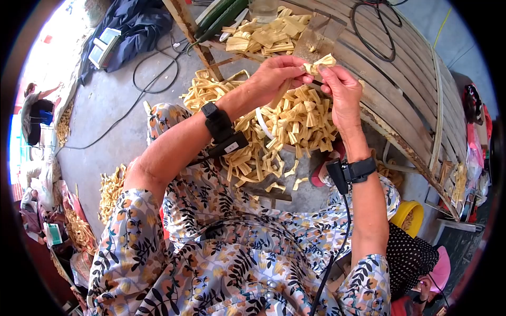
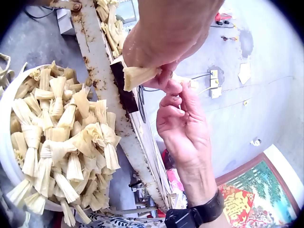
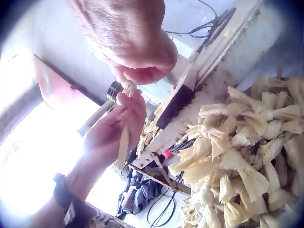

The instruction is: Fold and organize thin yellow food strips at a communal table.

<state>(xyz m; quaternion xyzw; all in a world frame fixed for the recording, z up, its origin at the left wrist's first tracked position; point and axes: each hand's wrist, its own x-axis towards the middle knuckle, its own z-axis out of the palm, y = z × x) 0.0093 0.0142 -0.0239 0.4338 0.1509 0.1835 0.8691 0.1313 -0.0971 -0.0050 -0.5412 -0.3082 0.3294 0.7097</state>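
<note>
Both hands meet over the near edge of a slatted table, pinching a pale yellow knotted strip that looks like tofu skin. The left hand grips one side, with a tail of strip hanging from its fingers in the right wrist view. Thumb and fingers of the right hand pinch the other side; a flared end sticks out in the left wrist view. Fingers hide the middle of the knot. Below the hands, a white bucket is heaped with similar knots.
Loose strips are piled on the slatted table beside a small board. More strips lie left of the bucket. A black cable loops on the table. At lower right are a yellow bucket and another person.
</note>
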